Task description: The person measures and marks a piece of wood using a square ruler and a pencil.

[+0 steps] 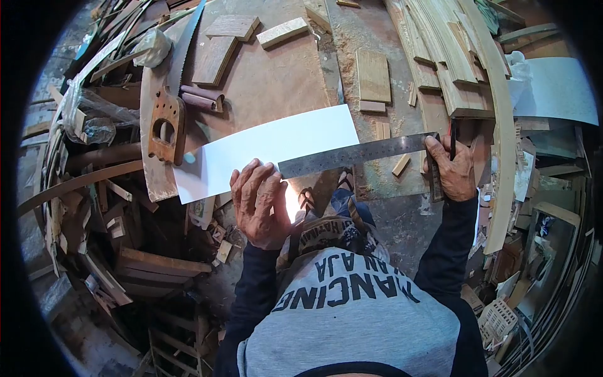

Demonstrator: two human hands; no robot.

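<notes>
A long white sheet (270, 139) lies on the wooden worktop, its near edge over the worktop's front edge. My left hand (259, 204) is closed at that near edge, fingers bent over the sheet and the thumb side by the left end of a steel square (358, 152). The square's long blade crosses the sheet's right part and reaches beyond it. At the square's corner my right hand (453, 168) grips the metal, with the short arm pointing down toward me. A dark pencil-like stick (453, 138) also stands up between the right hand's fingers.
A handsaw (167, 129) lies at the worktop's left side, beside a brownish cylindrical piece (202, 98). Several wood blocks (215, 60) are scattered behind the sheet. Long planks (465, 88) are stacked at the right. Scrap wood (157, 264) piles up at the lower left.
</notes>
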